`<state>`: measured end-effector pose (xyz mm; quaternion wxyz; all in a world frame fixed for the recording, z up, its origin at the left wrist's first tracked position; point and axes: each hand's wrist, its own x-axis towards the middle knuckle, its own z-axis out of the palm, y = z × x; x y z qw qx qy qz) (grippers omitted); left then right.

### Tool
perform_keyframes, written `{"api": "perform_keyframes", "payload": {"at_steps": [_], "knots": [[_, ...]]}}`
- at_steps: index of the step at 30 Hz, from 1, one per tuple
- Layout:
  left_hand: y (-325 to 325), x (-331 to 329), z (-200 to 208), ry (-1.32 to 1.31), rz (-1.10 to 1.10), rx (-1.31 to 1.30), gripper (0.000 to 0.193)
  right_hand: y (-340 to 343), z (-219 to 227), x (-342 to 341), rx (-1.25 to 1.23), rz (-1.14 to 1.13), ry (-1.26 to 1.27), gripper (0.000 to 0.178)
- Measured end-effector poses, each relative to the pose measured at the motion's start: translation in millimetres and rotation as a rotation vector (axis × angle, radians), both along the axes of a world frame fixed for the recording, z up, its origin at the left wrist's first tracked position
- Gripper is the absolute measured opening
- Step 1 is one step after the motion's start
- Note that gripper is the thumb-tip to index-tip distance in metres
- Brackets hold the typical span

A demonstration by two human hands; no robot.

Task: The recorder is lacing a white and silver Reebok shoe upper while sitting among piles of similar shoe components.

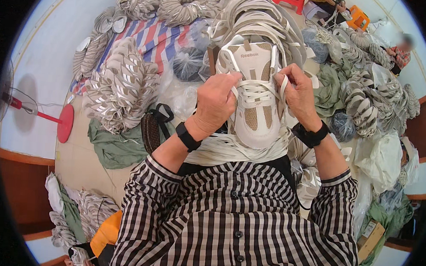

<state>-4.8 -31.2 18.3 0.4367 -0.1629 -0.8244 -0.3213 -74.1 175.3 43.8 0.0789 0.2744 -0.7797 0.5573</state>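
A cream and beige sneaker upper (256, 130) lies over my lap with its toe toward me. White shoelace (255, 91) crosses its lower eyelets, and the tongue (248, 56) stands above the crossings. My left hand (214, 104) is closed at the left eyelet edge, pinching the shoelace where a short loop shows beside the fingers. On the opposite edge, my right hand (298, 96) pinches the lace between thumb and fingertips, and a length of it hangs down beside the upper. Loose white laces (240, 151) lie in a bundle across my lap.
A thick stack of similar uppers (260, 21) stands just beyond. More bundled uppers (120, 88) sit at the left, others (371, 99) at the right. A red fan (65, 122) stands at far left; a woven shoe (150, 132) lies nearer. Other people sit at the far right.
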Motion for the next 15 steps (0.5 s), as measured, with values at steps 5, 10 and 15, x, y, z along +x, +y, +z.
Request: {"api": "perform_keyframes", "payload": {"at_steps": [5,10,15], "knots": [[5,0,6,0.028,0.017,-0.046,0.032,0,5,2,0.006,0.005,-0.042,0.016],[8,-9,17,-0.064,-0.05,-0.06,0.038,-1,15,1,0.261,-0.065,0.192,0.012],[-7,-8,27,-0.317,-0.105,-0.106,0.035,-1,23,-4,0.283,0.042,0.214,0.01]]}}
